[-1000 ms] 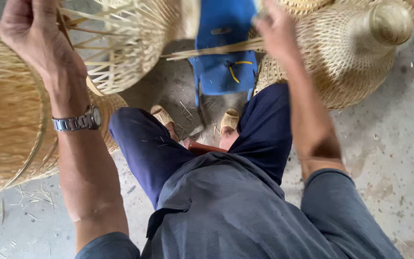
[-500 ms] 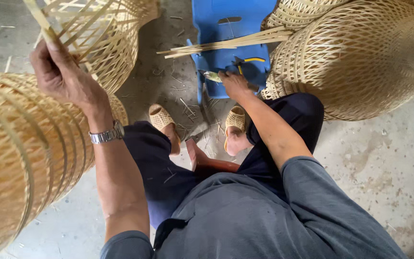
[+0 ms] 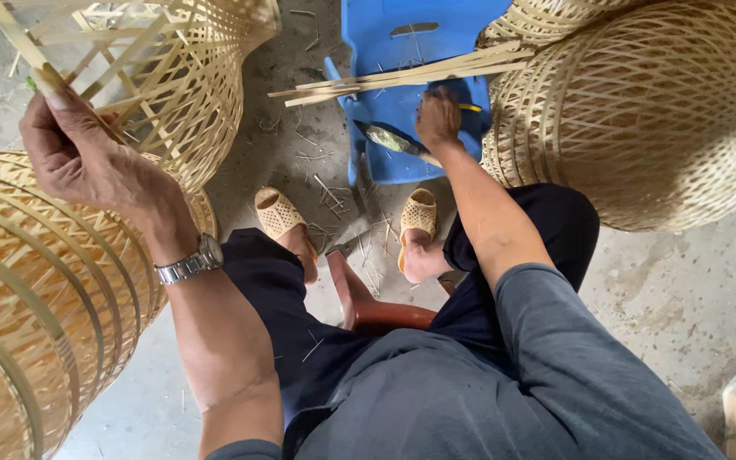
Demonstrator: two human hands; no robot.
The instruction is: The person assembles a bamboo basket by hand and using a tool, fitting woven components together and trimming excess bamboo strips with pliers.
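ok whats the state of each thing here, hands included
left hand: raised, grip closed on a bamboo strip of the unfinished basket
unfinished basket: open weave, loose strip ends sticking out
right hand: down on the blue stool, at the knife
knife: lying flat on the stool
bamboo strips: lying across the stool
blue stool: upright

Concrete floor (image 3: 692, 290), grey, littered with bamboo slivers (image 3: 334, 192). On it: blue plastic stool (image 3: 402, 51). Woven bamboo baskets (image 3: 666, 111) right of stool, others left. Stool carries bamboo strips (image 3: 402, 78) and a knife (image 3: 389, 138).
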